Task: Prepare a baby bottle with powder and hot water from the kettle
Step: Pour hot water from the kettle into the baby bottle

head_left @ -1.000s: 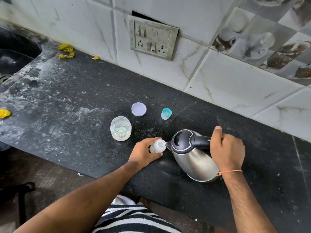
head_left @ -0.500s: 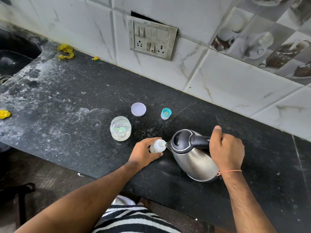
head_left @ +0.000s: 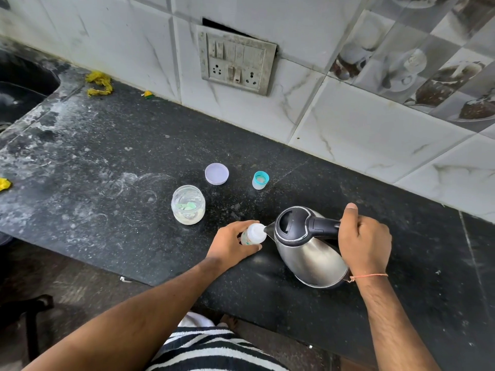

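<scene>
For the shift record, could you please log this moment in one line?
pouring | left hand holds small white baby bottle | right hand tilts steel kettle, spout at bottle mouth

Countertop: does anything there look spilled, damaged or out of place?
Yes. The black countertop has whitish powdery smears and ring marks left of the open powder jar. Yellow scraps lie by the wall. Above, the switch plate sits askew, with a dark gap behind its top edge. No water puddle is visible.

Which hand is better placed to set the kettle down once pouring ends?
Right, likely. The right hand grips the steel kettle's black handle, while the left hand holds the small white baby bottle at the spout.
</scene>
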Available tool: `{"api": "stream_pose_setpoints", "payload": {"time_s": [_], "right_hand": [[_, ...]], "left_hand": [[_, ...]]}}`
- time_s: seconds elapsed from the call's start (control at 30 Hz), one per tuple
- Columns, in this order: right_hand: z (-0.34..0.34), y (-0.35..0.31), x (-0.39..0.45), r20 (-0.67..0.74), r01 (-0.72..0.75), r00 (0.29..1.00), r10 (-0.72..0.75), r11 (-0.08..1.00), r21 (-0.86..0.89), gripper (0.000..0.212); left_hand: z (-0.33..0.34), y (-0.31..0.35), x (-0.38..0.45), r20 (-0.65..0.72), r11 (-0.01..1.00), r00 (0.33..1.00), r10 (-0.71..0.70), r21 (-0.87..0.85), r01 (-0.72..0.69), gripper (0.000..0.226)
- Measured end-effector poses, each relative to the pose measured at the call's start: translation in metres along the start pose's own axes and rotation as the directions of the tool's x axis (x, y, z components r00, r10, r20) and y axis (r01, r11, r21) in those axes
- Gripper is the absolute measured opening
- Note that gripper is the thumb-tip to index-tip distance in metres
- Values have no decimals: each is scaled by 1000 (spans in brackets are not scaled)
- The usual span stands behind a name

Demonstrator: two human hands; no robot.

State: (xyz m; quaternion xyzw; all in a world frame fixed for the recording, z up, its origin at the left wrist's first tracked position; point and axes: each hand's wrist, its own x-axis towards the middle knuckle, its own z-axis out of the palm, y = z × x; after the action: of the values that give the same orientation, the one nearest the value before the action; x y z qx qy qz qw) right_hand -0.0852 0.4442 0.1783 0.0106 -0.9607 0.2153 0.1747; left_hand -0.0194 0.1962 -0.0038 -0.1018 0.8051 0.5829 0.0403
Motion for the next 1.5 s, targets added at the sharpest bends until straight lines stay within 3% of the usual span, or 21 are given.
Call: {"api": "stream_pose_setpoints", "payload": {"time_s": [0.2,0.47,0.67,0.77,0.97,1.17,1.3,1.5], "right_hand": [[-3,25,-4,-2,-78,997,78,992,99,80],[-8,49,-15,-22,-284,952,306,907,312,66],[5,81,-26,31,-510,794,607,638,577,55],[9,93,-28,64,-541,743,667,541,644,49],[16,115,-29,166,-569,718,676,432,700,49],[15,125,-29,218,-552,759,614,429,715,57],[13,127,-28,239,-547,791,563,479,686,61],[7,127,-28,148,-431,876,459,609,666,55]], "left_hand": [[5,5,2,-4,1000,1000,-1,-16,1,67],[13,10,-1,29,1000,1000,-10,-10,11,68],[12,7,-4,19,1000,1000,-16,13,16,68],[9,1,-6,14,999,1000,-24,24,24,68],[5,-1,-6,16,998,999,-42,47,41,69],[5,-2,-7,13,998,999,-43,50,42,70],[7,-5,-7,10,998,999,-50,34,49,68],[8,-7,-7,19,998,998,-66,7,65,71]]}}
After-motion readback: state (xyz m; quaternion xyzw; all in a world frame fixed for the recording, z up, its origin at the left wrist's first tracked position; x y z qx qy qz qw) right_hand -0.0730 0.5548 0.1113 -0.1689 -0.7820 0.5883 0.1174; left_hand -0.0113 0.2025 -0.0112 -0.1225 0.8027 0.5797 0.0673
